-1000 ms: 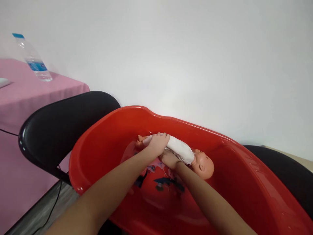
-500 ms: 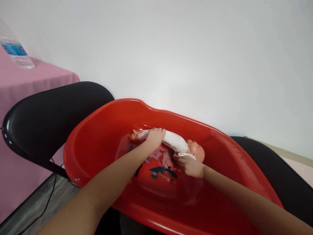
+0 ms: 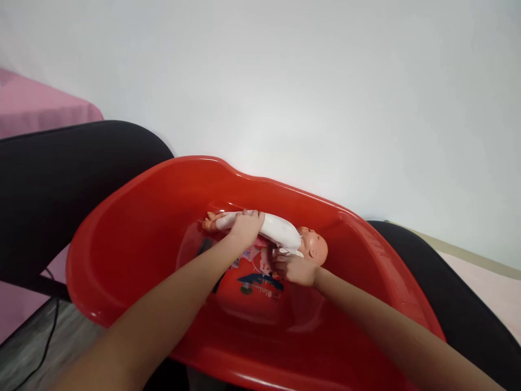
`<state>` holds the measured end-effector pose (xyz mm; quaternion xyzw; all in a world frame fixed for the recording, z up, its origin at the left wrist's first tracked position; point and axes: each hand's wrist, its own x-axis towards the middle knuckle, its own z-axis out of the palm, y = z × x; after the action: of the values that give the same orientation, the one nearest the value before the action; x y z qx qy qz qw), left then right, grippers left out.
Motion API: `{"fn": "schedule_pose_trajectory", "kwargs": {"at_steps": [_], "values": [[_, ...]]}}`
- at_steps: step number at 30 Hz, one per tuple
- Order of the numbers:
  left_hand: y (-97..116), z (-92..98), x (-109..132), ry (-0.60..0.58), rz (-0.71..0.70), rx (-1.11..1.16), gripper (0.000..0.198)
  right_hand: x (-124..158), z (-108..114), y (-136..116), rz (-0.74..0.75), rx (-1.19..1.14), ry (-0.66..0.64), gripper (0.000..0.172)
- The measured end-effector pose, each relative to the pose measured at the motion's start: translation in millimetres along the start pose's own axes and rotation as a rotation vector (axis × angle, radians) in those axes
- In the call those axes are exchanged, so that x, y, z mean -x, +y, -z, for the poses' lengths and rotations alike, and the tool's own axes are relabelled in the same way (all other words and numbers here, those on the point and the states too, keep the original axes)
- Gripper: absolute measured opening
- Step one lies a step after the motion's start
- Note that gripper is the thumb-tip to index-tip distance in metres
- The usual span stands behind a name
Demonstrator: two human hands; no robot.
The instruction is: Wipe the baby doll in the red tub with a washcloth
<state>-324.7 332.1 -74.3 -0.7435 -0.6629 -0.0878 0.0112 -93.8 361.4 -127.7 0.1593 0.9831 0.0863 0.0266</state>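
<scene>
A baby doll [image 3: 313, 247] in a white suit lies on its side inside a red plastic tub [image 3: 134, 239], head to the right, feet to the left. My left hand [image 3: 244, 228] is wrapped round the doll's legs. My right hand [image 3: 295, 267] is closed at the doll's chest, just below its head, gripping the white cloth there. A coloured picture is printed on the tub's floor under my arms.
The tub rests across two black chairs, one at the left [image 3: 61, 179] and one at the right [image 3: 459, 293]. A pink-covered table [image 3: 40, 108] stands at the far left. A white wall runs close behind. A black cable [image 3: 40, 353] lies on the grey floor.
My right hand has moved from under the doll's back to its chest near the head. The view has swung right, so the water bottle on the pink table has left the frame.
</scene>
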Motion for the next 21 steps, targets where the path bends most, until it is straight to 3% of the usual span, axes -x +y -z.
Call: {"fn": "schedule_pose_trajectory", "kwargs": {"at_steps": [4,9,12,16,18,21], "values": [[-1,1.1,0,-0.014,0.006,-0.001,0.03,-36,5,-20,0.345,-0.01,-0.007,0.032],[-2,-1.1,1,0.0,0.012,0.004,0.028,-67,8,-25,0.237,0.111,0.016,0.039],[-3,-5.6,2,0.027,-0.009,-0.005,0.029,-50,-7,-16,0.208,0.103,0.023,0.039],[-2,-7.3,4,0.026,-0.012,0.005,0.033,1,-26,1,0.206,0.134,-0.02,0.035],[-1,-5.7,5,0.012,0.0,0.016,0.034,24,-23,7,0.237,0.163,-0.047,0.031],[1,-3.2,6,-0.002,0.007,0.027,0.033,44,-1,9,0.299,0.156,0.003,0.027]]}}
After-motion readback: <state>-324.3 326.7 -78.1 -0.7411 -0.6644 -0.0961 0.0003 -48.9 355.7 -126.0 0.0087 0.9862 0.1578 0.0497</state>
